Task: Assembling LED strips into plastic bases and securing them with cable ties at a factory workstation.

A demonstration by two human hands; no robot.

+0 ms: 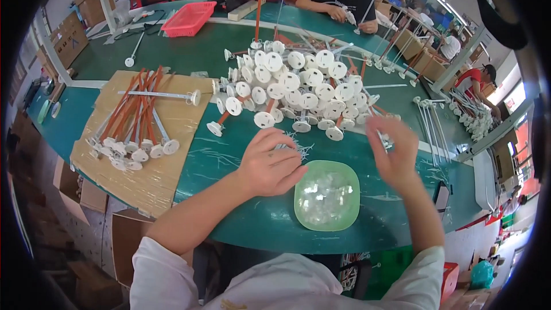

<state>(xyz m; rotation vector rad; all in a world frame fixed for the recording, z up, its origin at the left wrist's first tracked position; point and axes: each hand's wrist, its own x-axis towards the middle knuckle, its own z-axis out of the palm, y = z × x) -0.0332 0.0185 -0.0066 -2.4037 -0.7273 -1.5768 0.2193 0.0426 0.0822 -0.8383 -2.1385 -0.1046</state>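
My left hand (271, 163) reaches in over the table with its fingers bent and closed. Its fingertips are at a small heap of thin whitish strips (302, 148), and what they pinch is hidden. My right hand (395, 150), slightly blurred, is raised on the other side, thumb and fingers apart. A small shiny piece (387, 141) shows in that gap; I cannot tell whether the hand touches it. Between my forearms stands a light green bowl (299, 212) with clear, glinting small pieces (325, 195). Beyond both hands rises a large pile of rods with round white disc ends (290, 82).
On the left, red-brown and grey disc-ended rods (138, 117) lie on a cardboard sheet (166, 181). More grey rods (431, 126) lie at the right, near a dark flat object (441, 196). A pink-red basket (188, 19) sits at the back. Across the table a person (338, 0) works.
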